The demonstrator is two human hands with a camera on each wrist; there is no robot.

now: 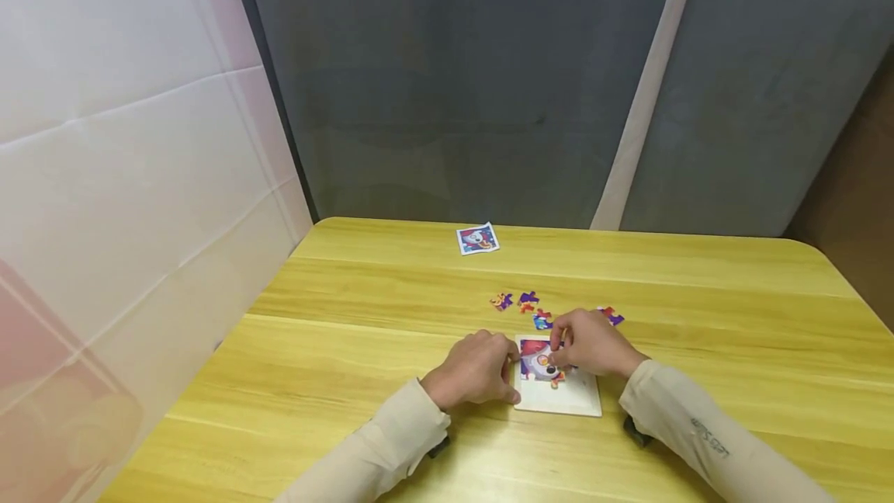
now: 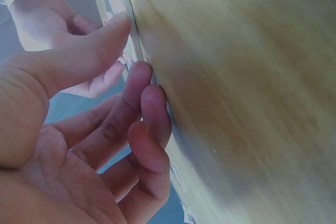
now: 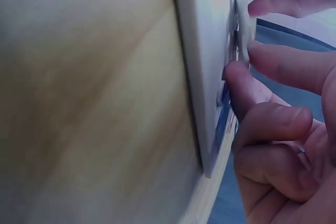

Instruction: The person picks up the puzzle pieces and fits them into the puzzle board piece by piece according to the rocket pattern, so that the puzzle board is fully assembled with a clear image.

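Note:
A white puzzle board (image 1: 569, 398) lies on the yellow table (image 1: 349, 348), with several joined colourful pieces (image 1: 534, 355) in its far left corner. My left hand (image 1: 513, 369) holds the board's left edge, thumb (image 2: 105, 38) on top and curled fingers (image 2: 147, 90) against the side. My right hand (image 1: 556, 359) pinches a puzzle piece (image 3: 227, 114) at the joined patch on the board (image 3: 205, 51). Loose pieces (image 1: 528, 301) lie just beyond the board, and one (image 1: 611, 316) shows behind my right hand.
A small picture card (image 1: 478, 239) lies near the table's far edge. A white panel (image 1: 126, 177) walls the left side and a grey curtain (image 1: 454, 84) hangs behind. Bare tabletop stretches to the left and right of the board.

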